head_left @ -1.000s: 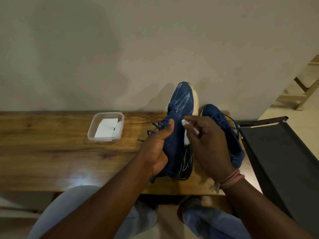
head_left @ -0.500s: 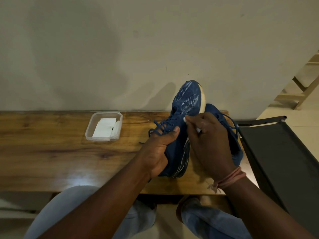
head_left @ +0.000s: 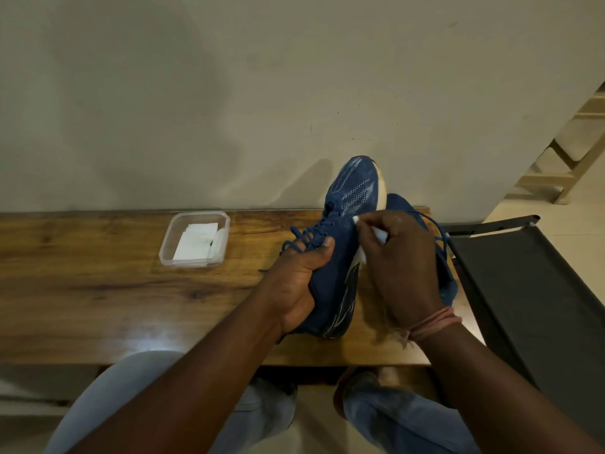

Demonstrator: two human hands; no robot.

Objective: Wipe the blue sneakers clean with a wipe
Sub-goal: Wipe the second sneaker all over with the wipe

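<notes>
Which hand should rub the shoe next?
Probably the right hand: it already pinches the wipe against the held sneaker. The left hand is busy gripping that sneaker.

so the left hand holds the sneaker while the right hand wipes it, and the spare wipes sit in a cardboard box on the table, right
Not quite: the head view shows the spare wipes in a clear plastic container, not a cardboard box. The rest holds.
</notes>
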